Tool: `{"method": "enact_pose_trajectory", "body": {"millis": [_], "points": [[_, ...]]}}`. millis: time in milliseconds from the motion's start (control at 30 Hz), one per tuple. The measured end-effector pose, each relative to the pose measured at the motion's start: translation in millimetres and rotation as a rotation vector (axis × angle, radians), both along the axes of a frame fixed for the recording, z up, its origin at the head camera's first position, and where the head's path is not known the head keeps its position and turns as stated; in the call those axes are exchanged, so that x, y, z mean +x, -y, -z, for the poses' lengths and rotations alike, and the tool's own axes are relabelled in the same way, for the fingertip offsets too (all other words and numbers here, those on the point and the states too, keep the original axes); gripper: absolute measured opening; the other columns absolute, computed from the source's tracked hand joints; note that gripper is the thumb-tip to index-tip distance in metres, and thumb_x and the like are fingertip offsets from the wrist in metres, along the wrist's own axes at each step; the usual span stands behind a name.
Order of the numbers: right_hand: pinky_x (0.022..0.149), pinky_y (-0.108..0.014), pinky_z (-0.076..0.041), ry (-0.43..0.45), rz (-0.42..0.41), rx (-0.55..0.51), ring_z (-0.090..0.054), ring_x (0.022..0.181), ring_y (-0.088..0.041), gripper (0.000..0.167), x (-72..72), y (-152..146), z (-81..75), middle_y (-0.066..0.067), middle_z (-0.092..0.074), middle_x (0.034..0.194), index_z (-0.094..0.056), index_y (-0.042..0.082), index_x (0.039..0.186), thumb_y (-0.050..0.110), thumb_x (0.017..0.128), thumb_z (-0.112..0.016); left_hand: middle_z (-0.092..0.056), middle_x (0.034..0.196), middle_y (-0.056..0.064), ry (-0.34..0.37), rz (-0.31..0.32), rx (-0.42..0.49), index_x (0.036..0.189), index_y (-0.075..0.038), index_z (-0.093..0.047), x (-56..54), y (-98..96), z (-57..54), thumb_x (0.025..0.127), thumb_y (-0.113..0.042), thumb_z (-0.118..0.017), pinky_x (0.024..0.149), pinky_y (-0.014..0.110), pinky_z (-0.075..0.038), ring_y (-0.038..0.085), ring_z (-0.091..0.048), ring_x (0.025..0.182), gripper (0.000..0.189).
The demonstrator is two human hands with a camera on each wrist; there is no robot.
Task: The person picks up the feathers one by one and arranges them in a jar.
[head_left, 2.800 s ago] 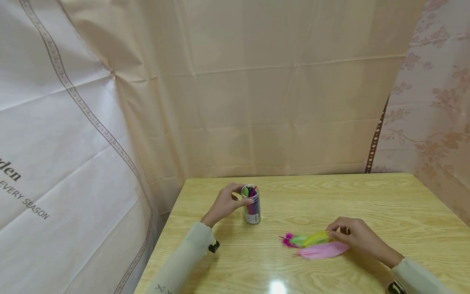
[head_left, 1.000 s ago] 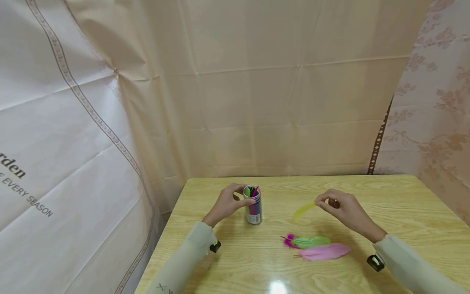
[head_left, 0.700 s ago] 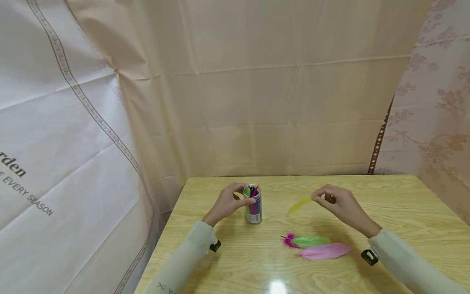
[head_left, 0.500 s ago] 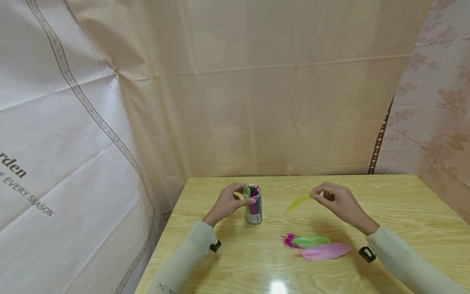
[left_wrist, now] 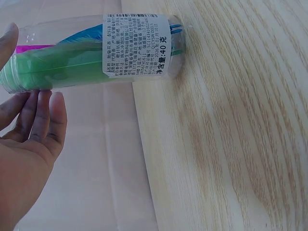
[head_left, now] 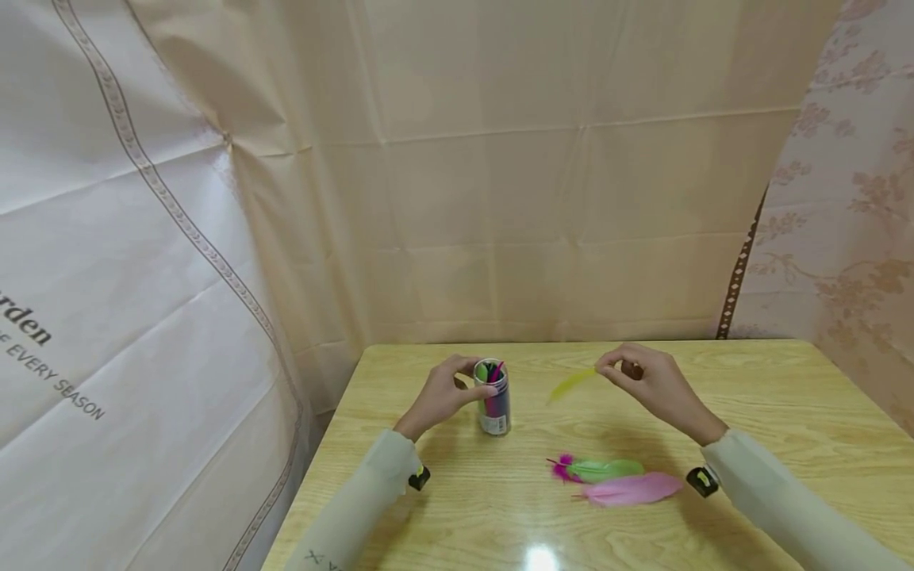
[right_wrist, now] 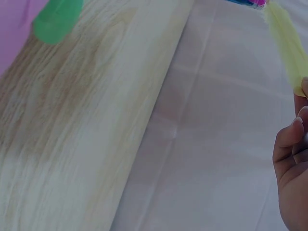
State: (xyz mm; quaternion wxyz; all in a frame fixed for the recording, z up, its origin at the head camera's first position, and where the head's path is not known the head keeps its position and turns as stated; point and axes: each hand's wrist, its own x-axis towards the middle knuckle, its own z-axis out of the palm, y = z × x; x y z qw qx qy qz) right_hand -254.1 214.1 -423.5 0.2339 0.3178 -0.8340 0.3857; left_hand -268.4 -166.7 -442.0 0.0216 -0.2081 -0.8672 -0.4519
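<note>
Slanting above the pale wood-grain table (head_left: 428, 507), one slender yellow feather (head_left: 573, 385) was pinched in your right hand (head_left: 655, 387). Your left hand (head_left: 437, 398) gripped one upright, clear, labelled cylindrical jar (head_left: 496, 412) of feathers. Nearer you lay one magenta feather (head_left: 562, 468), one green feather (head_left: 610, 471), one pink feather (head_left: 631, 490).

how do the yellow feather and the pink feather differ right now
The yellow feather is pinched in the right hand, while the pink feather lies loose on the table. The yellow feather is raised, slanting down toward its free end; the pink feather lies flat. In the head view, the pink feather looks broader than the yellow feather. Both are outside the jar.
</note>
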Motion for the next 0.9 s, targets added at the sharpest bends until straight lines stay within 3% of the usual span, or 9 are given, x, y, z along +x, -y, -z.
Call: {"method": "enact_pose_trajectory", "body": {"millis": [733,900], "points": [[0.051,-0.023,-0.034,-0.019,0.004,-0.047,-0.039,0.056,-0.008,0.013,-17.6,30.0,-13.5,0.008,-0.05,0.069,-0.078,0.019,0.102,0.009,0.094,-0.077,-0.062,0.116,-0.01,-0.008,0.007,0.005,0.136,-0.025,-0.066,-0.6,0.5,1.4,0.087,-0.053,-0.08,0.086,0.036,-0.055,0.014,-0.06,0.106,0.059],[0.052,-0.023,-0.034,-0.027,0.008,-0.053,-0.039,0.058,-0.009,0.01,-21.9,40.0,-18.8,0.006,-0.049,0.07,-0.077,0.018,0.102,0.011,0.094,-0.077,-0.062,0.116,-0.01,-0.006,0.007,0.006,0.136,-0.025,-0.066,-0.8,0.0,0.8,0.087,-0.053,-0.08,0.086,0.037,-0.055,0.021,-0.061,0.109,0.058]]}}
